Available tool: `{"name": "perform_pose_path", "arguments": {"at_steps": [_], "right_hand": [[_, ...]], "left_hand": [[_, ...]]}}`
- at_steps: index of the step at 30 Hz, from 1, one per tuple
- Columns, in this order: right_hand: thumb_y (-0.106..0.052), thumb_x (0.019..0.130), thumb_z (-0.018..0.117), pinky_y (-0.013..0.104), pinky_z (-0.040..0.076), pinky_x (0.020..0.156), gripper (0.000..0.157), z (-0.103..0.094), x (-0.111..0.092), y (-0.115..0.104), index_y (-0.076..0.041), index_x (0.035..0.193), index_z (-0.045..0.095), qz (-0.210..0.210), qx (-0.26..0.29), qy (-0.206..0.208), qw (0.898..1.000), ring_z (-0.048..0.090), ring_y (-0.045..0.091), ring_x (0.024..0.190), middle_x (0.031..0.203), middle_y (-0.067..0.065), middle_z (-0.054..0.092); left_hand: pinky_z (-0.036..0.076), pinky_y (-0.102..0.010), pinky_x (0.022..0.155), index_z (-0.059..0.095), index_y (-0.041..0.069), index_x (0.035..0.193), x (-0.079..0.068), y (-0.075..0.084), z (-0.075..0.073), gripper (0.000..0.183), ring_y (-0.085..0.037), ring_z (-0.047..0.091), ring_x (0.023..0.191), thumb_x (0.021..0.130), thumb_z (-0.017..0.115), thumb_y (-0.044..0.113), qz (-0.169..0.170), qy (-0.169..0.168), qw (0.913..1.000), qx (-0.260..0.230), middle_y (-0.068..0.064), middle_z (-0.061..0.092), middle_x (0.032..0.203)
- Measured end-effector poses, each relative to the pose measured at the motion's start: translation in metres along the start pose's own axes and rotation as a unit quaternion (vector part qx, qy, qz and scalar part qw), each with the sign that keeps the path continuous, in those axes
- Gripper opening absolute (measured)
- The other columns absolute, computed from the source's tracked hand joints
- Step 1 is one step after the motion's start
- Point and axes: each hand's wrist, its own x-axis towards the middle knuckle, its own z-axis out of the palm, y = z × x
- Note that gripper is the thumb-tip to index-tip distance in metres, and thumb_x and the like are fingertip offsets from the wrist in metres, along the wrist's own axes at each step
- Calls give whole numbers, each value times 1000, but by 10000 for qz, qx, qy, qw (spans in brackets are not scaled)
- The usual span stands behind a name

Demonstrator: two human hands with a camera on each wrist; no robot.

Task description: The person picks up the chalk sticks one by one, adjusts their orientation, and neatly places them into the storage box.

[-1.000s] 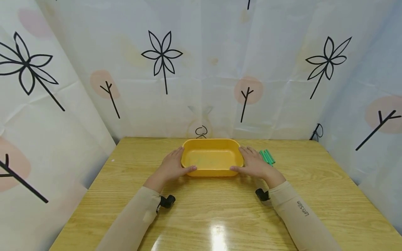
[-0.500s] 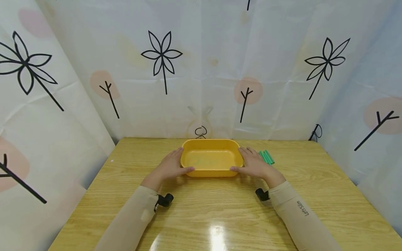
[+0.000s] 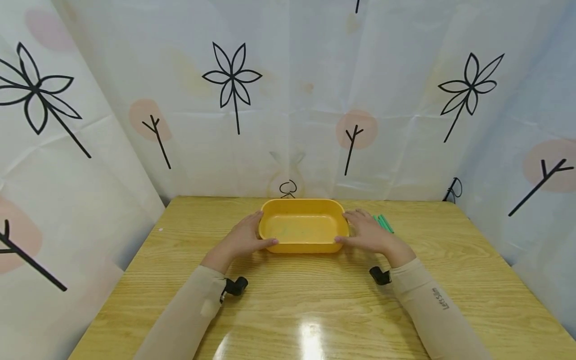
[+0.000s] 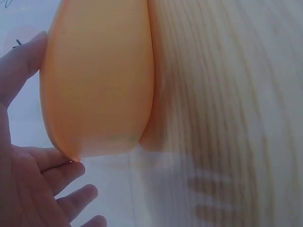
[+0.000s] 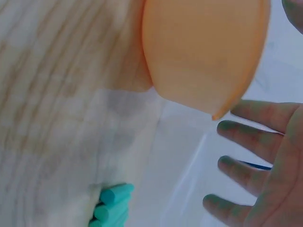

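Observation:
A yellow plastic basin (image 3: pixel 303 245), oblong with rounded corners, stands on the table near its far edge. My left hand (image 3: pixel 243 237) rests at its left end, thumb at the near rim and fingers along the side. The left wrist view shows that hand's thumb and forefinger (image 4: pixel 47 158) at the rim, the other fingers spread. At the right end, my right hand (image 3: pixel 369 234) has its thumb tip by the near rim. Its fingers (image 5: pixel 251 137) are spread and straight, the forefinger tip right at the rim. Inside the basin are faint greenish marks.
Several green sticks (image 3: pixel 384 223) lie just right of my right hand, partly hidden by it; the right wrist view shows their round ends (image 5: pixel 111 195). A printed white cloth (image 3: pixel 288 100) walls the wooden table (image 3: pixel 288 295) at the back and sides.
My right hand has shifted slightly to the right, its thumb sliding outward along the basin's near rim and its fingers covering more of the green sticks. The left hand moved slightly left; the basin stays put.

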Motion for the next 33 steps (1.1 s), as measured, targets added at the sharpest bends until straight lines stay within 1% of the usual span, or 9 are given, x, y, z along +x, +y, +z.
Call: {"name": "perform_pose_path", "arguments": {"at_steps": [3, 6, 10, 15, 19, 23, 28, 33], "right_hand": [[-52, 95, 64, 68, 26, 109, 82, -7, -2, 0, 7, 148, 42, -109, 130, 169, 9997, 26, 52, 141, 151, 31, 37], [-49, 96, 64, 66, 30, 109, 77, -15, -4, 2, 5, 147, 44, -111, 118, 265, 9995, 32, 50, 139, 150, 31, 38], [-45, 100, 60, 64, 32, 108, 71, -27, -8, 8, 3, 148, 43, -23, 108, 380, 9992, 36, 48, 138, 150, 28, 40], [-40, 103, 57, 64, 33, 107, 63, -45, -13, 17, 4, 146, 45, 144, 170, 637, 9977, 39, 49, 135, 148, 28, 43], [-38, 104, 56, 65, 33, 106, 60, -56, -16, 27, 4, 146, 45, 278, 194, 763, 9965, 38, 50, 135, 147, 29, 43], [-36, 105, 55, 65, 33, 106, 59, -62, -18, 37, 6, 145, 46, 393, 242, 781, 9959, 38, 51, 134, 147, 30, 43], [-41, 105, 51, 64, 37, 103, 62, -65, -17, 52, 6, 145, 46, 536, 243, 756, 9954, 42, 51, 130, 146, 31, 43], [-40, 106, 50, 64, 40, 99, 61, -67, -13, 65, 8, 144, 47, 666, 253, 728, 9948, 47, 50, 125, 142, 32, 46]], "left_hand": [[22, -54, 118, 21, 0, 158, 1, -1, 1, 110, -38, 23, 149, 85, 69, 65, -24, -4, 10000, 27, -18, 21, 164], [22, -53, 118, 21, 0, 159, 1, -1, 1, 108, -37, 23, 149, 85, 70, 64, -59, -4, 10000, 38, -17, 21, 164], [22, -54, 118, 21, 0, 158, 0, 0, 0, 108, -38, 23, 148, 85, 70, 63, -64, -9, 10000, 24, -17, 21, 164], [21, -54, 118, 20, 0, 159, 0, 1, 0, 108, -38, 22, 149, 86, 70, 63, -49, -31, 10000, 21, -17, 20, 164], [21, -54, 118, 20, 0, 159, 0, 2, 0, 107, -38, 22, 149, 86, 70, 62, -31, -6, 10000, 7, -17, 21, 164], [21, -53, 118, 19, 0, 159, 0, 1, 0, 108, -37, 23, 149, 86, 70, 62, -30, 20, 10000, 19, -17, 21, 164], [22, -53, 118, 19, 0, 159, 0, 0, 0, 111, -37, 23, 148, 84, 68, 67, -33, 5, 10000, -33, -17, 21, 164], [22, -53, 118, 19, 0, 159, -1, -1, 0, 111, -38, 23, 148, 84, 67, 68, -11, -46, 10000, -38, -18, 21, 164]]}}
